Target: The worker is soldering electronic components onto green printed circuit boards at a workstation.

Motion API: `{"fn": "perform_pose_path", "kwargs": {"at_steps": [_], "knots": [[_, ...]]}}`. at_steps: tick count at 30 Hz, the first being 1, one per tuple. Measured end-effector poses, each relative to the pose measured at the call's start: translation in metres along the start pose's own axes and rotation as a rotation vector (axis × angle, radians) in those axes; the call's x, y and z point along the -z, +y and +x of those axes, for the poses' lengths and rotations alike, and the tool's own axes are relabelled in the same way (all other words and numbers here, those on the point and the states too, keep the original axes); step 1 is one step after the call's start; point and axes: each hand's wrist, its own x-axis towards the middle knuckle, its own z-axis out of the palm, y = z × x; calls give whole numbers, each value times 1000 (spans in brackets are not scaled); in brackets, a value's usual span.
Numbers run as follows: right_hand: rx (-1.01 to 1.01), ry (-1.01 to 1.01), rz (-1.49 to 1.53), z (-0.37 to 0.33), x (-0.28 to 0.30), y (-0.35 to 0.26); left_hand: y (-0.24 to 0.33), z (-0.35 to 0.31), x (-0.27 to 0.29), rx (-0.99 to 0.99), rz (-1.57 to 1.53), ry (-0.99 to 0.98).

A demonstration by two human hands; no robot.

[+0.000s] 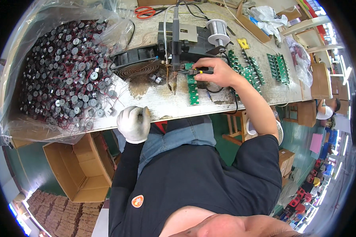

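My right hand [216, 72], bare, pinches a small hand tool with a black and yellow handle [203, 72]. Its thin metal end points left, over the upper part of a green circuit board strip [192, 89] and beside the upright soldering iron [175, 59]. The exact kind of tool cannot be made out. At the table's front edge rests my left hand [133, 123] in a white glove, fingers curled closed; whatever is in them, if anything, is hidden. A small silver motor [157, 79] lies left of the iron's tip.
A plastic-lined heap of small motors with red wires [71, 71] fills the left side. Behind the iron stand a black fan [136, 59] and a solder wire spool [218, 32]. More board strips [279, 69] lie right. Orange-handled scissors [145, 12] lie at the back; an open carton [81, 170] stands below.
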Motion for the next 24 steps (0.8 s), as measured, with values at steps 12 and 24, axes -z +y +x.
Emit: {"fn": "perform_pose_path", "kwargs": {"at_steps": [12, 24], "knots": [[-106, 0, -109, -9, 12, -28, 2, 1, 1, 13, -20, -7], [-346, 14, -616, -21, 21, -116, -3, -2, 1, 14, -46, -2]]}}
